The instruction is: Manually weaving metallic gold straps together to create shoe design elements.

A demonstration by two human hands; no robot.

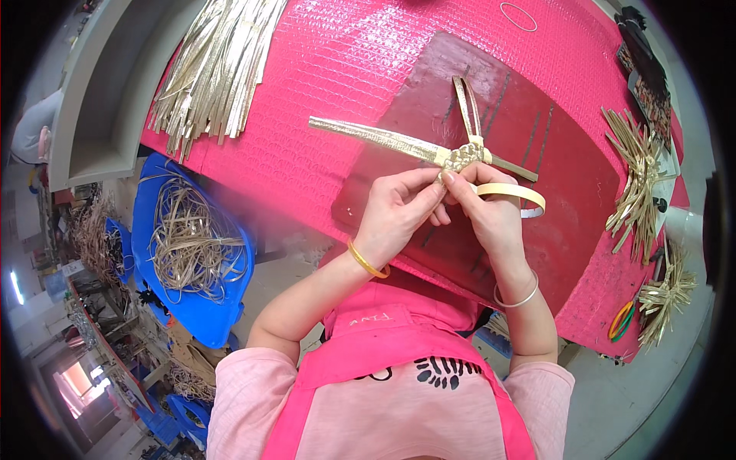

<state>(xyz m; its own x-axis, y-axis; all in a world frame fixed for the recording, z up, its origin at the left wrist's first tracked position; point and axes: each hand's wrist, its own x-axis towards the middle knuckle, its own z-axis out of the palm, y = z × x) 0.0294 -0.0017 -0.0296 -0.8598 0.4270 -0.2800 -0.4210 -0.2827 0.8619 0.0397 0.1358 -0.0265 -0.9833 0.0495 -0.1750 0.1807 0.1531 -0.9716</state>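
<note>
Both hands meet over a dark red board on a pink table. My left hand and my right hand pinch a small woven knot of gold strips. Long gold strips stick out of it: one wide strip to the left, a doubled one away from me, a short end to the right. A pale strip loop curls around my right hand's fingers. A yellow bangle sits on my left wrist, a clear one on my right.
A bundle of loose gold strips lies at the table's far left. Finished woven pieces are piled at the right edge, more nearer me, beside coloured rings. A blue basket of tangled strips stands on the floor to the left.
</note>
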